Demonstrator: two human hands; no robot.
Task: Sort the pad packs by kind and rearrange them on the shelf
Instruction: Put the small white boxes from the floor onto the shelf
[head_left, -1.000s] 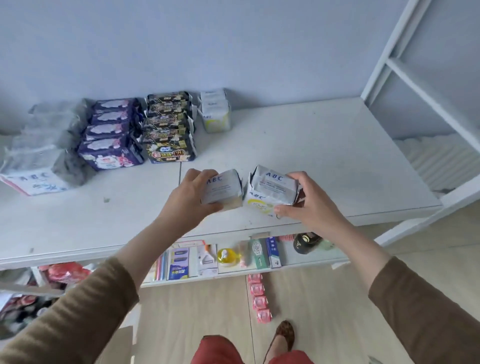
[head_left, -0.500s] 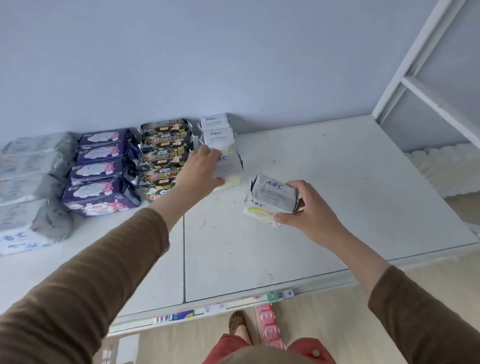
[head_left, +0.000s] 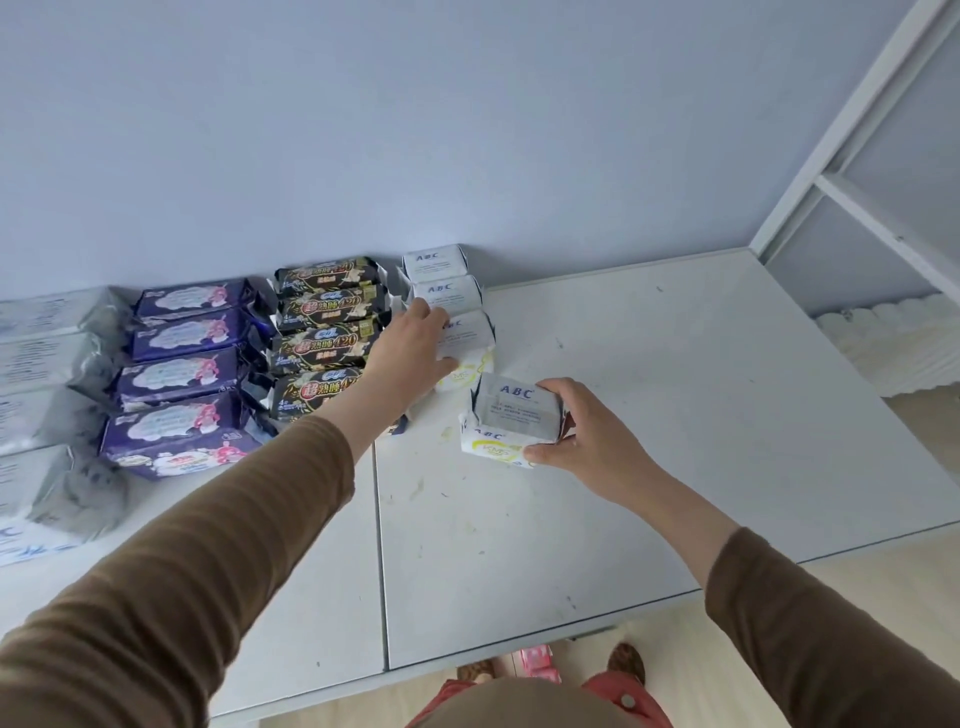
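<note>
Pad packs stand in rows at the back of the white shelf (head_left: 675, 415): grey packs (head_left: 47, 364) far left, purple packs (head_left: 182, 364), black packs (head_left: 327, 317), and a row of small white ABC packs (head_left: 447, 291). My left hand (head_left: 410, 348) grips the front white ABC pack (head_left: 470, 338) of that row, which rests on the shelf against the pack behind it. My right hand (head_left: 587, 431) holds another white ABC pack (head_left: 514, 415) just in front of and slightly right of it, low over the shelf.
The wall rises right behind the rows. A white shelf frame (head_left: 841, 171) stands at the right end. The shelf's front edge runs below my arms, with the floor and my shoes beyond it.
My left hand carried its white pack to the back and set it at the front of the white row. My right hand moved its pack forward toward the same row.
</note>
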